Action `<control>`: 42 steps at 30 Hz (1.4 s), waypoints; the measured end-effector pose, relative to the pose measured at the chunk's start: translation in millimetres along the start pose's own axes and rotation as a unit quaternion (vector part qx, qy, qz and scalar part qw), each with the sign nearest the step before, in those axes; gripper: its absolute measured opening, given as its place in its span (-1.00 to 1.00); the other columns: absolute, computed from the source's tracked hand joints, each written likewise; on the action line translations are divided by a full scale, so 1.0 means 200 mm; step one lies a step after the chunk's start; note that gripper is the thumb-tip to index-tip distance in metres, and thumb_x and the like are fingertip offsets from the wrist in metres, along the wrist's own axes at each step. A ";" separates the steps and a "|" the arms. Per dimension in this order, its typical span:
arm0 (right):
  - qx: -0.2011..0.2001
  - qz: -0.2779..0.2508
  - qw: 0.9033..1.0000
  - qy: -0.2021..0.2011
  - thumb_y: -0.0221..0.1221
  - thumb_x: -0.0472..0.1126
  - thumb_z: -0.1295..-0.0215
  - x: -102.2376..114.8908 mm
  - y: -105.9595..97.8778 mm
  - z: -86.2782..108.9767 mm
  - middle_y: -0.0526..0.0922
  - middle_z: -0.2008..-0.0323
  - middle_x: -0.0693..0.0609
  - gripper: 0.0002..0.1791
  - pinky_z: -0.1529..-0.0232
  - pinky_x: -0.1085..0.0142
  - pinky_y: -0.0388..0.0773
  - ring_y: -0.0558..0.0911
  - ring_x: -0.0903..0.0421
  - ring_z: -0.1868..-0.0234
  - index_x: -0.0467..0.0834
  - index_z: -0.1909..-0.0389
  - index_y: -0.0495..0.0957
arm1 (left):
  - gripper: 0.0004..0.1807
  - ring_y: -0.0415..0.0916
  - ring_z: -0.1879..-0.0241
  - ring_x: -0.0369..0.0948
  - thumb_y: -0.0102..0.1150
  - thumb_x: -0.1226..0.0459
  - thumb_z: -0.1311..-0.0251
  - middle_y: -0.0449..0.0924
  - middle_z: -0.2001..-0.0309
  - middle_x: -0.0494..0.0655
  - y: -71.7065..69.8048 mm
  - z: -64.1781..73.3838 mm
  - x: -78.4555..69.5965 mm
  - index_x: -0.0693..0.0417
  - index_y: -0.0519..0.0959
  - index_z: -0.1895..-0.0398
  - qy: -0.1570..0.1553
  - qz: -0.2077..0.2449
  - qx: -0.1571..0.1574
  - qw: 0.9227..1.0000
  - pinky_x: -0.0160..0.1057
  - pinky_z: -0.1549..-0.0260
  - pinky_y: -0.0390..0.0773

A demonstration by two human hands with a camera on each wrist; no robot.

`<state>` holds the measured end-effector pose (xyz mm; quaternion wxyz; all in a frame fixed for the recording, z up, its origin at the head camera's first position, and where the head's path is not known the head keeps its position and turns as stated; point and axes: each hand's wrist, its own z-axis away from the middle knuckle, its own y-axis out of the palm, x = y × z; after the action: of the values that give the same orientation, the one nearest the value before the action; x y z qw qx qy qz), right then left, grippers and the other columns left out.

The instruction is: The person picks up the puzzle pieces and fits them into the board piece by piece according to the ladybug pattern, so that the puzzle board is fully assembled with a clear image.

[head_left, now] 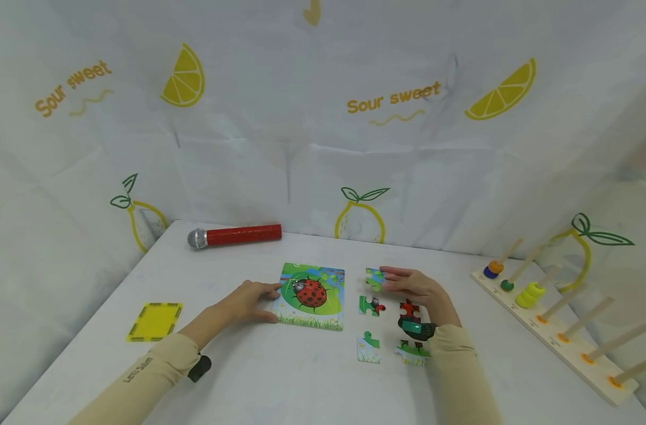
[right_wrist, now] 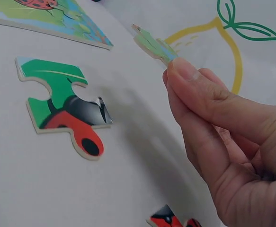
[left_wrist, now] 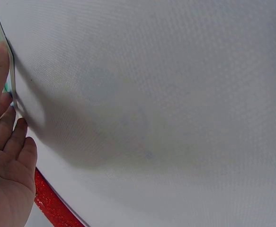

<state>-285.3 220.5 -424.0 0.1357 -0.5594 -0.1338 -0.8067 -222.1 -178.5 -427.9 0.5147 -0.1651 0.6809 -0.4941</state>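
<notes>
My right hand (head_left: pixel 416 286) pinches a green and blue jigsaw piece (head_left: pixel 374 277) between thumb and fingertips. In the right wrist view, that piece is tilted and raised off the table. Close to it lies a piece with green, black and red on it (right_wrist: pixel 64 104). My left hand (head_left: pixel 248 302) rests against the left edge of a square ladybird puzzle board (head_left: pixel 323 320), its fingers and thumb fairly straight. Other loose pieces lie to the board's right: a red one (head_left: pixel 410 308), a pale grassy one (head_left: pixel 368 351) and another grassy one (head_left: pixel 412 354).
A red toy microphone (head_left: pixel 243 235) lies at the back left. On the left is a yellow square (head_left: pixel 155 322). A wooden peg rack (head_left: pixel 557 348) with coloured beads stands along the right side. White printed cloth (head_left: pixel 270 171) hangs behind the table.
</notes>
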 end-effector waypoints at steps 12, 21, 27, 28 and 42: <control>-0.040 0.135 0.990 -0.006 0.33 -0.18 -0.17 0.02 0.19 -0.06 0.50 -0.20 -0.05 -0.39 -0.15 0.27 0.47 0.57 0.25 -0.04 -0.13 -0.28 0.44 | -0.34 0.36 -0.25 0.05 0.45 0.15 0.03 0.61 -0.06 0.05 -0.01 0.01 0.01 0.32 0.52 -0.13 0.005 0.006 -0.001 1.000 0.07 -0.23 0.33; -0.012 0.100 0.995 -0.009 0.27 -0.34 -0.21 0.04 0.33 -0.14 0.48 -0.22 -0.18 -0.44 0.11 0.42 0.58 0.63 0.30 0.16 -0.30 -0.25 0.42 | -0.35 0.35 -0.26 0.04 0.45 0.15 0.02 0.60 -0.08 0.05 -0.01 0.01 0.00 0.31 0.53 -0.13 0.002 0.006 -0.001 1.000 0.08 -0.25 0.31; -0.030 0.028 0.999 0.005 0.22 -0.50 -0.18 0.04 0.41 -0.18 0.67 0.09 -0.10 -0.49 0.16 0.34 0.64 0.67 0.20 0.26 -0.39 -0.20 0.43 | -0.33 0.36 -0.25 0.03 0.45 0.17 0.03 0.62 -0.05 0.05 -0.01 0.01 0.00 0.33 0.51 -0.15 0.001 0.010 -0.004 1.000 0.05 -0.24 0.33; -0.038 0.019 0.999 0.008 0.22 -0.52 -0.17 0.04 0.42 -0.18 0.68 0.15 -0.09 -0.50 0.18 0.34 0.65 0.67 0.19 0.28 -0.40 -0.18 0.44 | -0.33 0.36 -0.25 0.03 0.45 0.17 0.03 0.62 -0.05 0.05 -0.01 0.01 0.00 0.32 0.51 -0.15 0.000 0.009 -0.004 1.000 0.05 -0.24 0.33; -0.103 0.055 0.993 0.005 0.25 -0.61 -0.05 0.08 0.53 -0.21 0.63 0.48 -0.03 -0.52 0.30 0.32 0.67 0.65 0.17 0.46 -0.44 -0.07 0.52 | -0.29 0.38 -0.24 0.02 0.46 0.18 0.03 0.64 -0.02 0.02 -0.01 0.01 0.00 0.31 0.47 -0.20 -0.009 0.015 -0.004 1.000 0.04 -0.24 0.34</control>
<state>-288.1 106.4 -417.4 0.1222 -0.5728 -0.0181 -0.8103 -220.3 -180.1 -426.3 0.5277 -0.1617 0.6802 -0.4823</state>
